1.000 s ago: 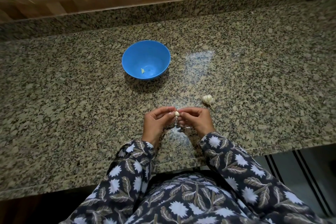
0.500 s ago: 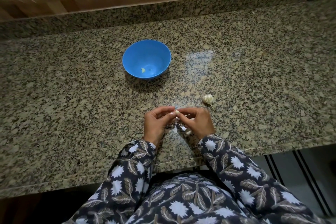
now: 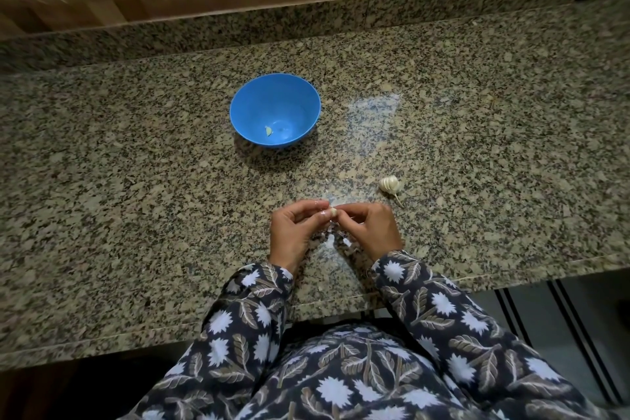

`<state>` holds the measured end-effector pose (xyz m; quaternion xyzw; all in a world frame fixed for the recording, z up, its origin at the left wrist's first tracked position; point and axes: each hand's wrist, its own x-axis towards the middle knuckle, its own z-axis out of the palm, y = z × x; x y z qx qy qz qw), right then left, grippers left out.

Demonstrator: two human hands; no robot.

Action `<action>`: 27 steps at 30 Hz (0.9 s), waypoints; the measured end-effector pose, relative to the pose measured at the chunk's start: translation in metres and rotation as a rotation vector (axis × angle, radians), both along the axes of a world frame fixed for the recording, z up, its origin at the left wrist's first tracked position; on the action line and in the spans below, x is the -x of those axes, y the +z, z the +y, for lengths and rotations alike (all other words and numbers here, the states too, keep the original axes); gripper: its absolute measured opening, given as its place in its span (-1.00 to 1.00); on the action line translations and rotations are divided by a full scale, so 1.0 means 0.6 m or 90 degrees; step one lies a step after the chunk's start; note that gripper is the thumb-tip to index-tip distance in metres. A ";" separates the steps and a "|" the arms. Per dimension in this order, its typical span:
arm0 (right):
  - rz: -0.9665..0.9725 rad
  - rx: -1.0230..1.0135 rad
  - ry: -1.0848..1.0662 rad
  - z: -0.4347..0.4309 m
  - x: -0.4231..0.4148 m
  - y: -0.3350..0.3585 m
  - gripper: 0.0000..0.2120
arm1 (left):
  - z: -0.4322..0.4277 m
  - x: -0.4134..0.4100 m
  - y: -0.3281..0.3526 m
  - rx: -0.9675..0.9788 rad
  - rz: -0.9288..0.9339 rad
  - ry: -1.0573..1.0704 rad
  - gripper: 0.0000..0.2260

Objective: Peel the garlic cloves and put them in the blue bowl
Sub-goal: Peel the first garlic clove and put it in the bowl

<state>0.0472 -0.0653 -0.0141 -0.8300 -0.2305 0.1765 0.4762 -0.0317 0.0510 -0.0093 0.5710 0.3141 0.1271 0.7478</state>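
Clove [image 3: 333,212] visible again; pale, rounded; left hand [image 3: 293,232], right hand [image 3: 370,228] pinching

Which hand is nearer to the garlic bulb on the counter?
Right. The right hand is just left of the garlic bulb, not touching it; the left hand lies farther left.

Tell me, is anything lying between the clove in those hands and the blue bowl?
Nothing visible. Only countertop separates the garlic clove, pinched by the left hand and right hand, from the blue bowl; the garlic bulb lies off to the right.
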 end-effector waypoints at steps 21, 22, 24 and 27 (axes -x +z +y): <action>0.114 -0.097 -0.026 0.016 -0.010 0.007 -0.86 | 0.012 -0.014 0.016 0.034 0.015 0.037 -0.88; 0.113 -0.097 -0.024 0.018 -0.012 0.009 -0.86 | 0.012 -0.015 0.019 0.027 0.010 0.035 -0.88; 0.117 -0.099 -0.025 0.021 -0.015 0.010 -0.87 | 0.013 -0.018 0.023 0.023 -0.007 0.035 -0.88; 0.127 -0.103 -0.057 0.026 -0.019 0.010 -0.89 | 0.013 -0.022 0.027 0.031 -0.026 0.035 -0.88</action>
